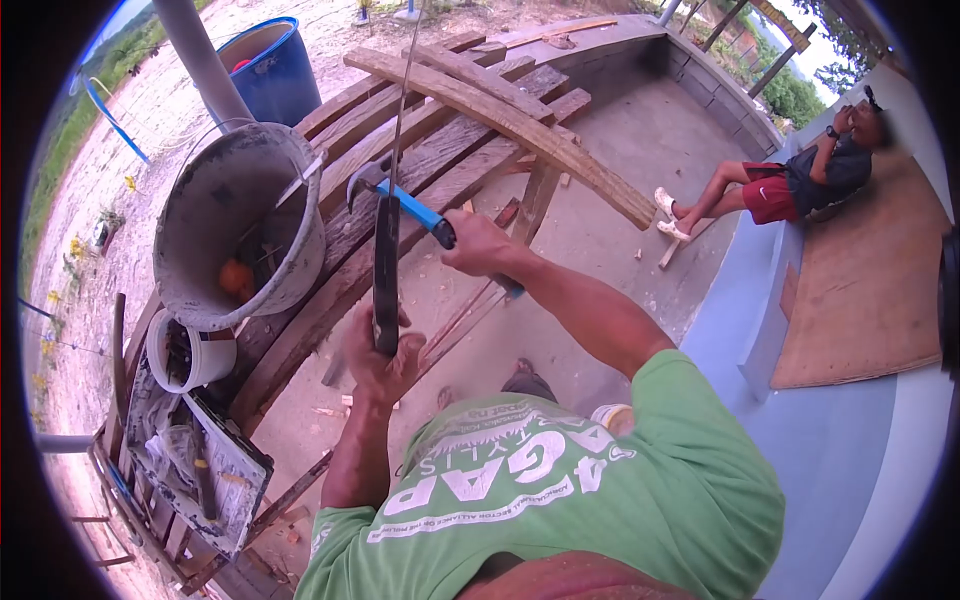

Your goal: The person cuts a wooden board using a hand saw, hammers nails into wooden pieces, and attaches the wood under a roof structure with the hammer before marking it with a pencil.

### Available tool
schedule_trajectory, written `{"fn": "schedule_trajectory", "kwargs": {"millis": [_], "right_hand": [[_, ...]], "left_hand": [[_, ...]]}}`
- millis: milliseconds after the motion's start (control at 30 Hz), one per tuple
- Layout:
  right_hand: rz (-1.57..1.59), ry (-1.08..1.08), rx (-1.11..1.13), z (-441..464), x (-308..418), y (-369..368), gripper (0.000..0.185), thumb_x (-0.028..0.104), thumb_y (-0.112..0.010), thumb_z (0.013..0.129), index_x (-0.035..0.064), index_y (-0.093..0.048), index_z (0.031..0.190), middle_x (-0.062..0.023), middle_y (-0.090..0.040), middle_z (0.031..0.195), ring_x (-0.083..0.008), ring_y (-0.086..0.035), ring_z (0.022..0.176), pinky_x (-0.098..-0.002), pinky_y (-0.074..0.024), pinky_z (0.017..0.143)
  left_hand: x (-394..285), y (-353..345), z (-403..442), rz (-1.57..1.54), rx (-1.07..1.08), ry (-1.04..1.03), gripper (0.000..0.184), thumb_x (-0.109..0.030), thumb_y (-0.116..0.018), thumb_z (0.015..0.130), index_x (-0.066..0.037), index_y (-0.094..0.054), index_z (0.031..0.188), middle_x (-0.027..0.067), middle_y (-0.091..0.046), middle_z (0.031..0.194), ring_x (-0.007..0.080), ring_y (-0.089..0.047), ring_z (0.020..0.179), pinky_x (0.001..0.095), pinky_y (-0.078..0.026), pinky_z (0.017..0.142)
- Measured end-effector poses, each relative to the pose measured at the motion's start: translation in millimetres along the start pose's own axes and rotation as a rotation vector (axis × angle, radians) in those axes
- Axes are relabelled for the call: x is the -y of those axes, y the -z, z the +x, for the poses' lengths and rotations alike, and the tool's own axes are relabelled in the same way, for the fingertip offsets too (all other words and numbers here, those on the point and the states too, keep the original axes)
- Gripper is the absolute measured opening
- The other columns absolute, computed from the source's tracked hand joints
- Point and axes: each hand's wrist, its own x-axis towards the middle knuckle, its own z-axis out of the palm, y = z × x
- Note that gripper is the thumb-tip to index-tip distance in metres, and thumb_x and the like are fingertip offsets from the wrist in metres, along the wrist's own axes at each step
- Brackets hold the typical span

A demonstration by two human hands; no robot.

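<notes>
My left hand (377, 362) is closed round the black handle of a long, thin-bladed tool (386, 265), which looks like a saw and points up and away from me. In my right hand (480, 243) is a hammer (412, 207) with a blue and black handle. The hammer's metal head lies at the tool's blade, just above its black handle; whether they touch I cannot tell. Beneath both tools are long wooden planks (440, 165) laid side by side.
A large dirty bucket (240, 225) and a small white bucket (205, 358) stand at the left, beyond them a blue barrel (265, 75). A loose board (510, 120) crosses the planks. Another person (825, 165) sits at the right by a plywood sheet (870, 290).
</notes>
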Motion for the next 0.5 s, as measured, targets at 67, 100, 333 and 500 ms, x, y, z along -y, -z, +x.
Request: {"fn": "schedule_trajectory", "kwargs": {"millis": [67,100,333,500], "right_hand": [[0.039,0.050,-0.088,-17,-1,9,0.043,0.023,-0.071,0.072,-0.0006,-0.058,0.105,-0.0228,-0.064,0.095,-0.0379,-0.063,0.095,-0.0420,-0.0490,0.084],[0.096,-0.010,-0.085,-24,7,25,0.042,0.025,-0.073,0.070,-0.0003,-0.059,0.101,-0.0192,-0.064,0.088,-0.0349,-0.064,0.089,-0.0416,-0.0501,0.078],[-0.266,0.040,-0.366,71,-79,157,0.038,0.029,-0.075,0.071,0.0027,-0.060,0.095,-0.0152,-0.067,0.087,-0.0230,-0.067,0.087,-0.0374,-0.0539,0.077],[-0.396,-0.009,-0.240,173,-142,229,0.047,0.040,-0.076,0.075,0.0028,-0.067,0.103,-0.0165,-0.069,0.104,-0.0300,-0.066,0.098,-0.0403,-0.0516,0.088]], "left_hand": [[6,6,-2,-0.036,-0.015,-0.102,0.054,-0.053,-0.068,0.086,-0.001,-0.057,0.096,0.0028,-0.057,0.077,0.0145,-0.057,0.071,0.0296,-0.048,0.068],[7,6,-3,-0.080,-0.032,-0.151,0.054,-0.052,-0.068,0.086,-0.001,-0.057,0.097,0.0034,-0.057,0.077,0.0154,-0.057,0.071,0.0302,-0.048,0.068],[-15,-1,7,-0.099,-0.051,0.139,0.018,-0.014,-0.068,0.084,0.001,-0.063,0.092,0.0080,-0.061,0.074,0.0187,-0.058,0.062,0.0302,-0.045,0.056],[-2,-10,15,-0.046,-0.063,0.243,0.018,-0.014,-0.069,0.081,0.003,-0.063,0.083,0.0110,-0.060,0.073,0.0211,-0.059,0.062,0.0304,-0.046,0.058]]}}
